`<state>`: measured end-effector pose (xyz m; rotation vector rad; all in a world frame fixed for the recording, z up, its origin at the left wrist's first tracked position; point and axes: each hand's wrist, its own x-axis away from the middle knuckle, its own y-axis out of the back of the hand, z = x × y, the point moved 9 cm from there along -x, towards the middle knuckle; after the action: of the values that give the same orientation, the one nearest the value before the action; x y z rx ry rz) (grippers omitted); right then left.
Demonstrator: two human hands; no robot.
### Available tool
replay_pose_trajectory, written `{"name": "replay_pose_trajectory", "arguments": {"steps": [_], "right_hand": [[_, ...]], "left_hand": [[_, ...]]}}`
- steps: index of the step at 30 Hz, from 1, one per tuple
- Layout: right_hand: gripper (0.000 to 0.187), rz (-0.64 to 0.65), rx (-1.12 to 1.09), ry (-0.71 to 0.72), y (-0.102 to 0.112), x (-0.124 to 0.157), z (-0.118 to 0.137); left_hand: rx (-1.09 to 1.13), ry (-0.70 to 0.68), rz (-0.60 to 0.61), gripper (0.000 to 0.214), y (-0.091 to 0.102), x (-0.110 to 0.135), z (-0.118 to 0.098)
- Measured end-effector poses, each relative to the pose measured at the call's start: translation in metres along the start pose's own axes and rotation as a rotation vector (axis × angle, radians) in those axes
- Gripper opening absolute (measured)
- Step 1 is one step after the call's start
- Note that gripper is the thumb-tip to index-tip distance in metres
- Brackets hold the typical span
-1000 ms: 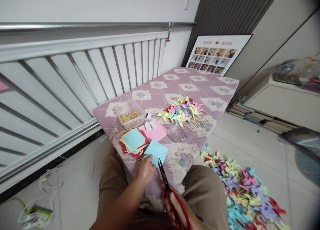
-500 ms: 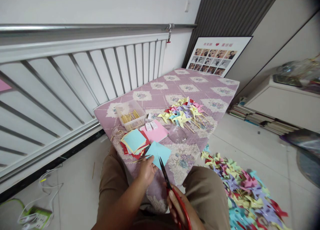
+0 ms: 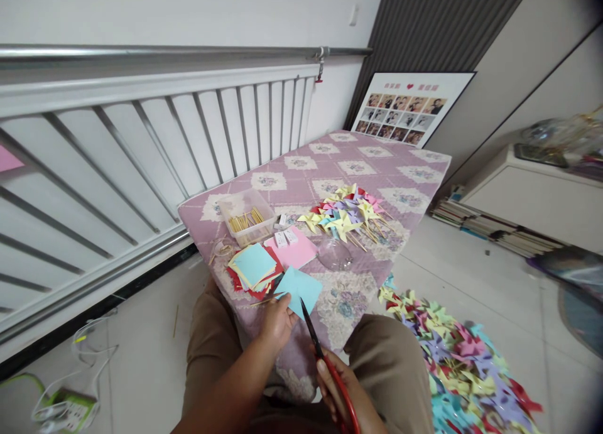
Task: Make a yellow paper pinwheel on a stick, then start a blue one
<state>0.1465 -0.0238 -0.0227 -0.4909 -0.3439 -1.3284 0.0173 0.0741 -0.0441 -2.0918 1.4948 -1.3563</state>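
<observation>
My left hand (image 3: 277, 321) pinches the lower left edge of a light blue paper square (image 3: 305, 288), held above the near end of the table. Scissors (image 3: 315, 333) with red handles and dark blades are in my right hand (image 3: 342, 384), their tips over the lower edge of the paper. The blades look closed together. Left of the sheet lies a stack of coloured paper squares (image 3: 254, 264), blue on top of yellow and red. A thin stick pokes out beside my left fingers.
A clear plastic box (image 3: 261, 232) of short sticks stands behind the stack. Pink paper (image 3: 304, 253) carries small white boxes (image 3: 286, 237). Finished paper pinwheels (image 3: 348, 211) lie farther back; a large pile of pinwheels (image 3: 461, 358) covers the floor at right. A radiator (image 3: 188, 132) borders the table's left.
The scissor blades have closed from slightly apart to together at the paper's edge. My left hand and the paper stay in place.
</observation>
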Motion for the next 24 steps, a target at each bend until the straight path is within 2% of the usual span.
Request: {"name": "replay_pose_trajectory", "arguments": {"steps": [6,13,24], "right_hand": [[0.057,0.084,-0.017,0.001,-0.004,-0.004,-0.012],[0.049,0.089,-0.023,0.020,-0.004,-0.006,-0.013],[0.056,0.072,-0.036,-0.008,-0.009,-0.001,-0.003]], "left_hand": [[-0.007,-0.005,0.000,0.028,0.002,-0.002,0.001],[-0.002,-0.012,-0.006,0.033,0.001,-0.001,0.000],[0.018,-0.009,0.009,0.030,-0.002,0.001,-0.001]]}}
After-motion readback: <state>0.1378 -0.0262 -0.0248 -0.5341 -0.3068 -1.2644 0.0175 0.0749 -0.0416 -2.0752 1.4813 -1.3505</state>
